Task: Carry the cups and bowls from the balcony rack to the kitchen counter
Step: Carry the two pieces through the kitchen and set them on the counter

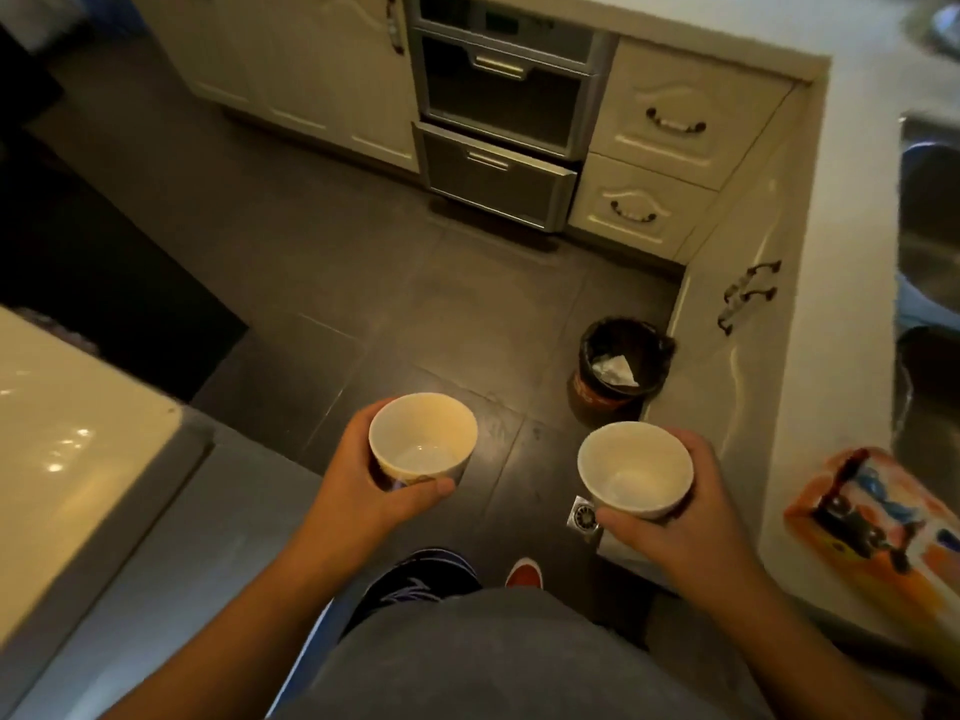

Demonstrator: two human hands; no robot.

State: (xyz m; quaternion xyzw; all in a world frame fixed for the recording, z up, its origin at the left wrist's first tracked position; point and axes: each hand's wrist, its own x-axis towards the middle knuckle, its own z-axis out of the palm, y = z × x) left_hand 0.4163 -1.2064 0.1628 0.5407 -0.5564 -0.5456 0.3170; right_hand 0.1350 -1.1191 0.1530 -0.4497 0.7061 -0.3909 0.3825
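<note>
Left hand (363, 475) grip: clenched on patterned bowl (422, 441) | right hand (680, 506): on white bowl (635, 469) | ceramic, rigid, breakable, probably slick; you should hold the sidewalls | table (831, 252) at right.

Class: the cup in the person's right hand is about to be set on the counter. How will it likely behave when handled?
The cup looks like glazed ceramic, so probably stiff and breakable if knocked on the counter. Its glossy wall may be slippery in the right hand. It appears empty, so likely light, and narrower below, so somewhat tippable.
</note>
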